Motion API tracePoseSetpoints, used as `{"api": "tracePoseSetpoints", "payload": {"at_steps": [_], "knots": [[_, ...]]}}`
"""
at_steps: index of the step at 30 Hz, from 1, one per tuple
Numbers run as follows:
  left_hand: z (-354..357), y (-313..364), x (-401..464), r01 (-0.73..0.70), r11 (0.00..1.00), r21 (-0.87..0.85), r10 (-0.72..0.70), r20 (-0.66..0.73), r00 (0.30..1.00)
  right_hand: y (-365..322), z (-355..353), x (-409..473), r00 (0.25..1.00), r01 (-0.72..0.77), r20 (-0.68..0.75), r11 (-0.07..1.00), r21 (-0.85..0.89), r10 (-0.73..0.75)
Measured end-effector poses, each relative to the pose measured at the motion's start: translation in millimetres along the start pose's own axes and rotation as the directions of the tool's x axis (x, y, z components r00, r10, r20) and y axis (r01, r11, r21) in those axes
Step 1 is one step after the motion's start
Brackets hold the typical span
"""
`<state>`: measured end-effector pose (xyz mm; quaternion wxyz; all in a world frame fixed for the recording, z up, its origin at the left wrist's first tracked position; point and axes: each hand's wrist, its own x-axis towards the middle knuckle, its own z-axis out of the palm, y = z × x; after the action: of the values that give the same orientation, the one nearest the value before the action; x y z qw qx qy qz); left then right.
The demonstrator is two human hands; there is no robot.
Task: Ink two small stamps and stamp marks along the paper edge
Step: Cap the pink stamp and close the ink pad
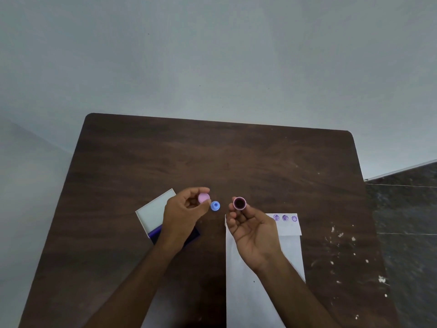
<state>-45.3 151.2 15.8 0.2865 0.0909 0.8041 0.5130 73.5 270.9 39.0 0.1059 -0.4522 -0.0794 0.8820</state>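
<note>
My right hand (254,233) holds a small pink stamp (239,203) between thumb and fingers, its dark inked face turned up toward me. My left hand (183,215) pinches the stamp's pink cap (203,197) at its fingertips. Between the hands a small blue stamp (215,206) stands on the table. A long white paper (290,245) lies under my right hand, with three purple marks (285,218) along its far edge. The open ink pad (155,215), white lid up and blue pad partly hidden, lies under my left hand.
The dark wooden table (212,157) ends at a pale wall behind. White flecks mark its right side (340,235). A dark tiled floor (406,209) shows past the right edge.
</note>
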Motion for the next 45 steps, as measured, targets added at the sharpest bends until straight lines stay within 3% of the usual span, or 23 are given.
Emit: {"api": "tracePoseSetpoints", "payload": {"at_steps": [5, 9, 11, 14, 17, 19, 21, 24, 27, 30, 36, 41, 45], "knots": [[1, 5, -9, 0.159, 0.963, -0.22, -0.126, 0.157, 0.979, 2, 3, -2, 1.0, 0.007, -0.003, 1.0, -0.001, -0.007], [2, 5, -11, 0.25, 0.836, -0.488, -0.124, 0.276, 0.953, 3, 2, -4, 1.0, 0.008, 0.01, 1.0, -0.008, -0.008], [1, 10, -10, 0.281, 0.804, -0.523, -0.127, 0.31, 0.942, 2, 1, -4, 1.0, 0.015, 0.015, 1.0, -0.017, -0.015], [1, 20, -18, 0.185, 0.913, -0.364, -0.101, 0.238, 0.966, 1, -1, -3, 0.999, 0.026, 0.02, 0.999, -0.029, -0.026], [2, 35, -19, -0.065, 0.995, 0.079, 0.053, 0.144, 0.988, 0, -2, -2, 0.997, 0.07, 0.041, 0.994, -0.081, -0.067], [6, 51, -11, -0.056, 0.906, 0.419, -0.067, 0.273, 0.96, -1, -2, -1, 0.992, 0.119, 0.068, 0.983, -0.141, -0.111], [9, 60, -3, -0.023, 0.778, 0.628, -0.252, 0.345, 0.904, -1, -1, -1, 0.985, 0.161, 0.093, 0.969, -0.187, -0.146], [10, 59, -3, -0.079, 0.76, 0.645, -0.209, 0.358, 0.91, -1, -1, -1, 0.971, 0.234, 0.12, 0.933, -0.273, -0.209], [11, 56, 2, -0.071, 0.71, 0.7, -0.306, 0.398, 0.865, -2, -3, 0, 0.955, 0.297, 0.13, 0.884, -0.362, -0.268], [12, 59, 4, -0.058, 0.733, 0.678, -0.327, 0.425, 0.844, -2, -5, 1, 0.942, 0.337, 0.155, 0.827, -0.45, -0.299], [3, 62, -4, -0.02, 0.808, 0.589, -0.248, 0.369, 0.896, -2, 0, 0, 0.917, 0.396, 0.217, 0.709, -0.583, -0.334], [0, 63, -6, -0.074, 0.816, 0.573, -0.18, 0.375, 0.909, -11, 4, 3, 0.902, 0.426, 0.294, 0.538, -0.727, -0.317], [-3, 59, -7, -0.101, 0.853, 0.512, -0.07, 0.304, 0.95, -15, 8, 10, 0.923, 0.383, 0.276, 0.548, -0.744, -0.27]]}}
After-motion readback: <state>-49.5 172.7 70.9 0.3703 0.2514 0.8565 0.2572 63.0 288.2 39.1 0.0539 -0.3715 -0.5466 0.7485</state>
